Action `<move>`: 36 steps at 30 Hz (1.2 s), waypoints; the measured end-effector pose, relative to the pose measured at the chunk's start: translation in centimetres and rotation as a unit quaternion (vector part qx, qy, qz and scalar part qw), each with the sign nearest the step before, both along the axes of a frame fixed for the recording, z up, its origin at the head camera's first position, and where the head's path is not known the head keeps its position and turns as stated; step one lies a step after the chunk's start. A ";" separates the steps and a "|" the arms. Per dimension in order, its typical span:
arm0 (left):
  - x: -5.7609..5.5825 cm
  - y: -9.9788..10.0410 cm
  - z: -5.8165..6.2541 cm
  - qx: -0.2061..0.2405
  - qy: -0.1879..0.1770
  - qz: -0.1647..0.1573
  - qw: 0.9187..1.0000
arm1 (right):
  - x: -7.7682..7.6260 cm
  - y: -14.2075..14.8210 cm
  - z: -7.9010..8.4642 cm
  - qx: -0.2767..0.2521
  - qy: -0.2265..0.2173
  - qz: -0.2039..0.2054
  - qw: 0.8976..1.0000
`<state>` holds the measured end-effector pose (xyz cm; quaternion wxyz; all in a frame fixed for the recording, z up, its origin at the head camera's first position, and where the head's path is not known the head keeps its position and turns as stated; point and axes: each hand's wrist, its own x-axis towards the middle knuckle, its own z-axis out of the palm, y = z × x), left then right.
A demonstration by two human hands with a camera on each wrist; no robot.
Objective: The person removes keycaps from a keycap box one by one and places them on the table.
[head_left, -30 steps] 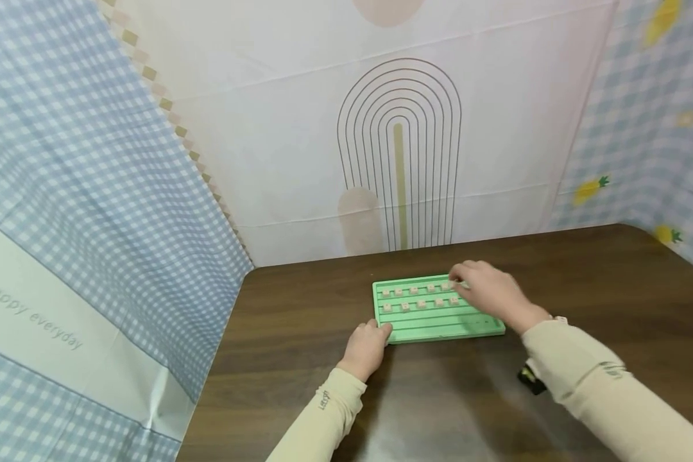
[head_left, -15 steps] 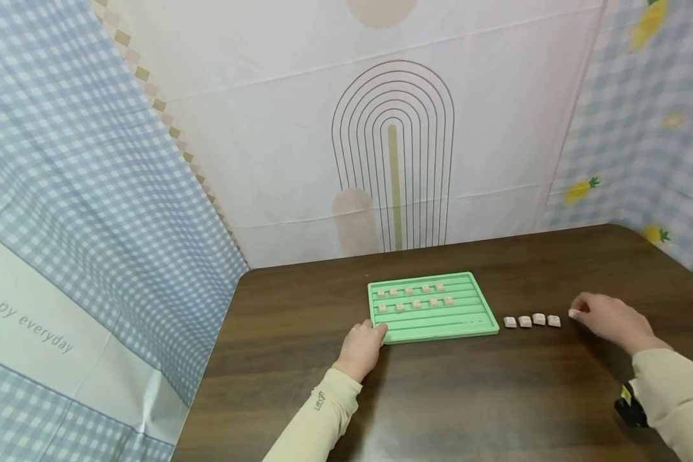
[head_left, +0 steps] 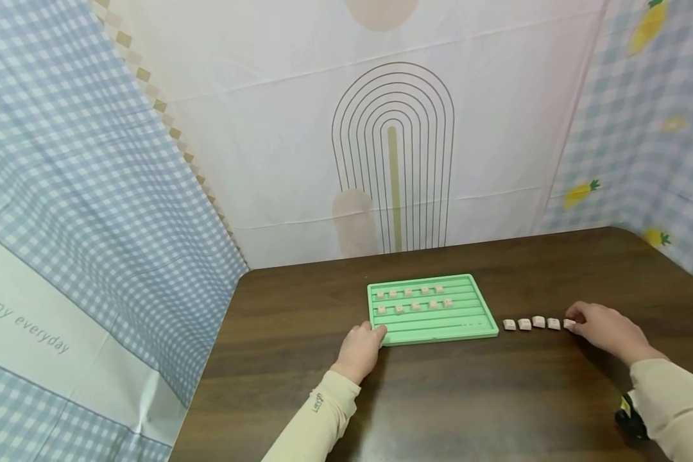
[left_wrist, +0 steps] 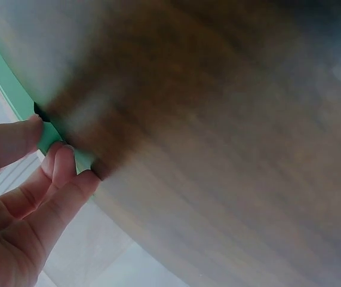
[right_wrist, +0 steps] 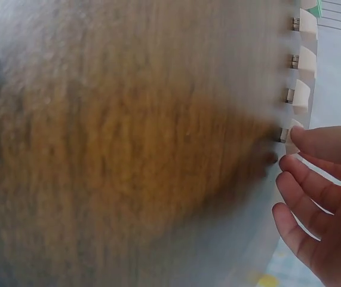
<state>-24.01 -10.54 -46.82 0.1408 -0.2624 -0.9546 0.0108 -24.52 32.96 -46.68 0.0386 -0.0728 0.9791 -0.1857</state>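
Note:
A green ridged tray (head_left: 433,327) lies on the table, with two rows of pale keycaps (head_left: 416,306) along its upper ridges. My left hand (head_left: 359,351) holds its near left corner; in the left wrist view the thumb and fingertips pinch the green edge (left_wrist: 6,75). To the right of the tray, several white keycaps (head_left: 524,325) stand in a line on the table. At the right end of this line my right hand (head_left: 607,330) pinches another keycap (head_left: 568,324) between thumb and finger, down at table level. The other fingers are spread in the right wrist view.
The dark wooden table (head_left: 462,404) ends at a pale printed cloth (head_left: 289,160) behind it. A blue checked cloth (head_left: 121,160) hangs along the left side and another one stands at the right. A black device (head_left: 631,420) sits under the right sleeve.
My right hand has gone from the tray's top right to the table row, bringing a keycap, then shifted slightly left and down to the row's end. The left hand stays at the tray corner.

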 end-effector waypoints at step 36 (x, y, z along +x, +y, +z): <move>0.1 0.0 -0.2 0.007 0.049 -0.010 0.999 | -6.0 -17.0 1.4 -0.032 0.040 0.095 0.994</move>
